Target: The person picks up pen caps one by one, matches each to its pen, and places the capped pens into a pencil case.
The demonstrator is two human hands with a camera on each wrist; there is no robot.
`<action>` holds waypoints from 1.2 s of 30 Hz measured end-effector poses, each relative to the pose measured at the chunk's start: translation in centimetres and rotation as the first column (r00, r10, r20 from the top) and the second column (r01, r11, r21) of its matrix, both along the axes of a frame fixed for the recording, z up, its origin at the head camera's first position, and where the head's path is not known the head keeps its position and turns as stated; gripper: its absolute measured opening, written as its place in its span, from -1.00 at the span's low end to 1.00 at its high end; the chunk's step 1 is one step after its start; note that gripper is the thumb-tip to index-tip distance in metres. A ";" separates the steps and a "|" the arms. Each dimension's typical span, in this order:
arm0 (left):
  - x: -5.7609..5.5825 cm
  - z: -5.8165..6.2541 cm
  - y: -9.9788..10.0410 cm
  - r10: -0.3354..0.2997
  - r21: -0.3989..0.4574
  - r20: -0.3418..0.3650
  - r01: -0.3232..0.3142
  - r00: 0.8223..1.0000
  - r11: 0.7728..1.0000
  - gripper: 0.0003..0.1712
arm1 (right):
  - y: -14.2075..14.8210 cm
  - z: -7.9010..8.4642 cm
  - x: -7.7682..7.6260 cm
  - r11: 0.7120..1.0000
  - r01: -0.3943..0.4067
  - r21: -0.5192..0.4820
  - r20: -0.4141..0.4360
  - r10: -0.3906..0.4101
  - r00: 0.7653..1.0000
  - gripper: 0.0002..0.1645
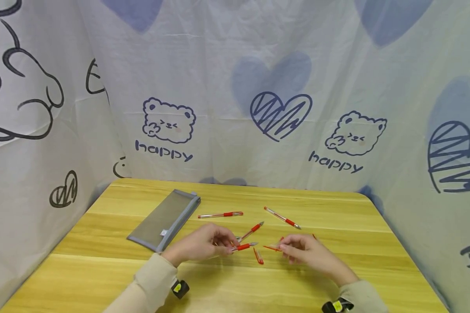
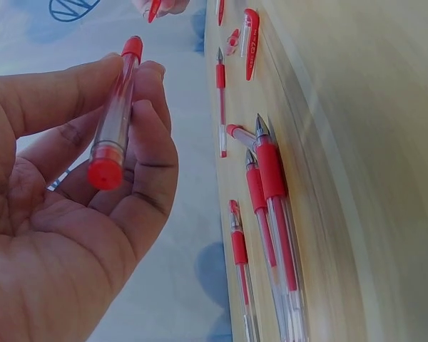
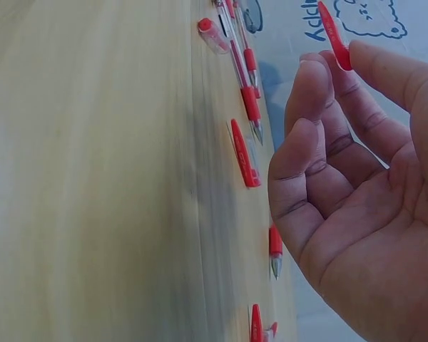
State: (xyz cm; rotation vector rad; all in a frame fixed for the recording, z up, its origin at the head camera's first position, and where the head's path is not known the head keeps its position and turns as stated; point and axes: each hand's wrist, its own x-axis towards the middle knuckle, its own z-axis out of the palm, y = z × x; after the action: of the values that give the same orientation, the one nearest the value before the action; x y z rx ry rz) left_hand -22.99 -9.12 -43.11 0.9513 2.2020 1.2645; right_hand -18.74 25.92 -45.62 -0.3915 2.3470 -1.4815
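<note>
My left hand (image 1: pixel 207 243) pinches a red gel pen (image 2: pixel 114 121) between thumb and fingers; its red end plug faces the left wrist camera. In my right hand (image 1: pixel 307 252), thumb and forefinger pinch a red clip-on pen cap (image 3: pixel 335 35). The two hands face each other a short way apart over the table. Between them lies another red cap (image 1: pixel 258 256). Just beyond the left hand, an uncapped red pen (image 1: pixel 254 229) points away to the right. The left wrist view shows two uncapped pens (image 2: pixel 271 171) lying side by side.
A grey mesh zip pouch (image 1: pixel 162 219) lies at the left of the wooden table (image 1: pixel 102 261). Farther back are a red pen (image 1: pixel 221 214) and an uncapped pen (image 1: pixel 282 217). Printed cloth (image 1: pixel 219 165) hangs behind the table and along both sides.
</note>
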 end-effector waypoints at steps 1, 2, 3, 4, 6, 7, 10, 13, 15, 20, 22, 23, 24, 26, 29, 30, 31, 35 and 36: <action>0.0 0.0 0.1 -0.003 0.004 0.003 0.003 1.000 1.000 -0.82 | -0.1 0.0 0.0 1.000 0.000 0.002 -0.002 0.000 1.000 -0.59; 0.0 0.0 0.1 -0.007 0.007 0.007 0.007 1.000 1.000 -0.82 | -0.1 0.0 0.0 1.000 -0.004 0.003 -0.007 0.004 1.000 -0.59; 0.0 0.0 0.2 -0.012 0.011 0.011 0.012 1.000 1.000 -0.82 | -0.2 0.1 0.0 1.000 -0.005 0.002 -0.007 0.005 1.000 -0.59; 0.0 0.0 0.2 -0.016 0.014 0.014 0.016 1.000 1.000 -0.82 | -0.3 0.1 0.0 1.000 -0.007 0.000 -0.007 0.007 1.000 -0.59; -0.1 -0.1 0.3 -0.023 0.015 0.018 0.022 1.000 1.000 -0.82 | -0.4 0.3 0.1 1.000 -0.009 -0.006 -0.005 0.009 1.000 -0.58; -0.1 -0.1 0.4 -0.024 0.014 0.017 0.024 1.000 1.000 -0.82 | -0.4 0.4 0.1 1.000 -0.008 -0.007 -0.004 0.008 1.000 -0.59; -0.1 -0.1 0.6 -0.028 0.010 0.017 0.028 0.999 1.000 -0.83 | -0.6 0.5 0.2 1.000 -0.019 -0.011 -0.002 0.019 1.000 -0.59; 0.0 -0.1 0.7 -0.031 0.007 0.017 0.031 0.999 1.000 -0.83 | -0.7 0.6 0.3 0.999 -0.031 -0.012 0.001 0.031 1.000 -0.61; 0.0 -0.1 0.8 -0.032 0.005 0.015 0.032 0.999 0.999 -0.82 | -0.8 0.7 0.3 0.999 -0.037 -0.016 0.002 0.037 0.999 -0.61; 0.1 -0.2 1.1 -0.038 0.013 0.026 0.038 0.999 0.999 -0.83 | -1.0 0.8 0.4 0.998 -0.056 -0.020 -0.018 0.055 0.998 -0.62; 0.1 -0.2 1.2 -0.042 0.017 0.031 0.041 0.999 0.999 -0.84 | -1.1 0.7 0.3 0.998 -0.064 -0.022 -0.019 0.063 0.998 -0.63; 0.1 -0.2 1.2 -0.044 0.019 0.032 0.043 0.999 0.999 -0.84 | -1.2 0.8 0.3 0.998 -0.065 -0.023 -0.017 0.065 0.998 -0.63; 0.1 -0.1 1.2 -0.044 0.020 0.032 0.044 0.999 0.999 -0.84 | -1.3 0.8 0.3 0.997 -0.068 -0.023 -0.017 0.068 0.998 -0.64; 0.2 -0.1 1.2 -0.045 0.020 0.034 0.044 0.998 0.999 -0.84 | -1.4 0.8 0.3 0.997 -0.075 -0.022 -0.021 0.074 0.997 -0.64; 0.2 -0.1 1.2 -0.048 0.020 0.036 0.048 0.998 0.999 -0.83 | -1.6 0.8 0.3 0.996 -0.084 -0.016 -0.033 0.083 0.996 -0.65; 0.2 -0.1 1.2 -0.050 0.020 0.037 0.049 0.998 0.999 -0.82 | -1.7 0.8 0.3 0.996 -0.088 -0.015 -0.038 0.088 0.995 -0.66; 0.2 -0.1 1.1 -0.052 0.021 0.037 0.051 0.998 0.998 -0.82 | -1.8 0.8 0.3 0.996 -0.090 -0.015 -0.040 0.089 0.995 -0.66; 0.2 -0.1 1.1 -0.060 0.025 0.041 0.059 0.997 0.998 -0.81 | -2.0 0.7 0.3 0.995 -0.099 -0.015 -0.044 0.099 0.994 -0.64; 0.2 -0.1 1.1 -0.062 0.026 0.040 0.061 0.997 0.998 -0.81 | -2.0 0.7 0.3 0.995 -0.102 -0.018 -0.044 0.101 0.994 -0.64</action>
State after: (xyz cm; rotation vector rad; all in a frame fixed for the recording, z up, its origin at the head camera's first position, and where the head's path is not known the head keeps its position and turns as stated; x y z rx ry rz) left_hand -22.75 -8.05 -43.21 0.9854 2.1146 1.2744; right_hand -18.48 23.91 -44.91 -0.5448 2.3105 -1.4643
